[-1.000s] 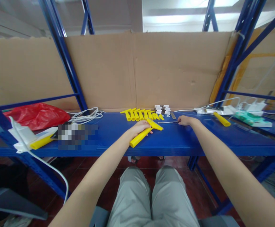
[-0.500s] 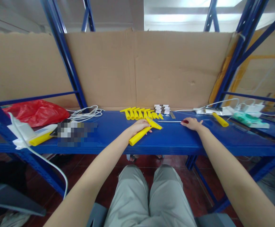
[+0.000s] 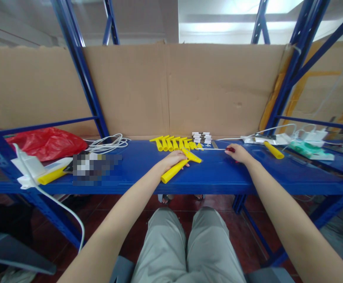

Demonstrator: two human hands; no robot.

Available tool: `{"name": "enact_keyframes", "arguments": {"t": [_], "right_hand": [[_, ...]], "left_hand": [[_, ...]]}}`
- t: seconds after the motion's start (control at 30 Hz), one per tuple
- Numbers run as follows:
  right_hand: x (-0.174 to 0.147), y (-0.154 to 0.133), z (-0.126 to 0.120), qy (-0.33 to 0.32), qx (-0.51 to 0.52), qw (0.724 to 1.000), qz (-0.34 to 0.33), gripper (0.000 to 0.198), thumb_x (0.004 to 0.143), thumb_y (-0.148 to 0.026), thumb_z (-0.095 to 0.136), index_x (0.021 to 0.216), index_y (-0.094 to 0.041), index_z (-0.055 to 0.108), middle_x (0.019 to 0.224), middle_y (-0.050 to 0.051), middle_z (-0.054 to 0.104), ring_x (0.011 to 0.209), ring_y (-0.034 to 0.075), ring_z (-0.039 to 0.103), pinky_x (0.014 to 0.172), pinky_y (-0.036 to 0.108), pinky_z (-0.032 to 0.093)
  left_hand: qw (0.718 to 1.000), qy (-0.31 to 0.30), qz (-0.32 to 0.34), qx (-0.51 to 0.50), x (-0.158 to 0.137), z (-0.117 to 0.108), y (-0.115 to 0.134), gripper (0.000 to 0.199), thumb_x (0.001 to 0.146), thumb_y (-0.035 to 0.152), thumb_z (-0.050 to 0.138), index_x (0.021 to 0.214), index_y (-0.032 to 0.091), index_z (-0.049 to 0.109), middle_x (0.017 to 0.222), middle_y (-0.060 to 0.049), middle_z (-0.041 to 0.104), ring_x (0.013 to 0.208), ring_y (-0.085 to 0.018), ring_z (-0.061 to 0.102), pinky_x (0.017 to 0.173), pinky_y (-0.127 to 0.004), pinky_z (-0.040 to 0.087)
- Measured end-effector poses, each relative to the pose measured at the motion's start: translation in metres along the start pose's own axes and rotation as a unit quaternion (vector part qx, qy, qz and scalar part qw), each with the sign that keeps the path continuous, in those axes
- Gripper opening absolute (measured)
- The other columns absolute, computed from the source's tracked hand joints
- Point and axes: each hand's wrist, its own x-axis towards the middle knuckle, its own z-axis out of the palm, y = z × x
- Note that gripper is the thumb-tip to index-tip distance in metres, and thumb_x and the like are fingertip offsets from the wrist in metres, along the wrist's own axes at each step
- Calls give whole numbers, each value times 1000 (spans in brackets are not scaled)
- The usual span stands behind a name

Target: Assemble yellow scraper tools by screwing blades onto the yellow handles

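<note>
My left hand is closed around a yellow T-shaped handle, whose crosspiece points to the right above the blue shelf top. In my right hand is a screwdriver, gripped by its red handle. Its thin shaft points left, with the tip close to the row of small yellow pieces. Behind my left hand stand several more yellow T-shaped handles in a row. A stack of small white and dark boxes stands beside them against the cardboard.
A single yellow tube lies to the right, near a green-and-white packet and white cables. On the left are a red plastic bag, coiled white cable and another yellow piece. A cardboard panel closes the back.
My right hand's fingers have closed more around the screwdriver handle, and its shaft has risen slightly. My left hand with the yellow T-shaped handle stays nearly still.
</note>
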Motion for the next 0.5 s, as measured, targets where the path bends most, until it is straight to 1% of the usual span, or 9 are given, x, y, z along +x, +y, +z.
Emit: {"name": "enact_keyframes", "arguments": {"t": [0.1, 0.2, 0.37, 0.5], "right_hand": [[2, -12, -6, -18, 38, 999, -25, 23, 80, -35, 59, 94, -20, 68, 94, 10, 70, 82, 23, 64, 76, 39, 51], [3, -25, -8, -12, 48, 998, -43, 24, 81, -36, 58, 96, -21, 68, 96, 10, 70, 86, 25, 63, 78, 42, 50], [1, -37, -9, 4, 19, 999, -32, 23, 80, -37, 58, 96, -24, 68, 97, 10, 69, 90, 28, 61, 82, 49, 47], [0, -40, -9, -2, 28, 999, -30, 23, 81, -37, 57, 96, -23, 67, 98, 10, 69, 90, 27, 60, 80, 47, 47]], "left_hand": [[1000, -2, 0, 2, -2, 1, 2, 11, 83, 4, 49, 85, 13, 56, 69, -3, 67, 53, -11, 64, 43, -16, 45], [1000, -4, 7, -2, -1, 0, 0, 11, 83, 5, 50, 85, 13, 57, 71, -4, 68, 56, -11, 65, 43, -16, 45], [1000, -15, 16, -1, 3, -4, -6, 9, 83, 7, 50, 86, 12, 57, 67, -5, 68, 58, -13, 67, 45, -17, 47], [1000, -14, 10, 7, 5, -4, -6, 8, 83, 8, 51, 86, 12, 57, 65, -5, 68, 58, -14, 67, 48, -19, 49]]}}
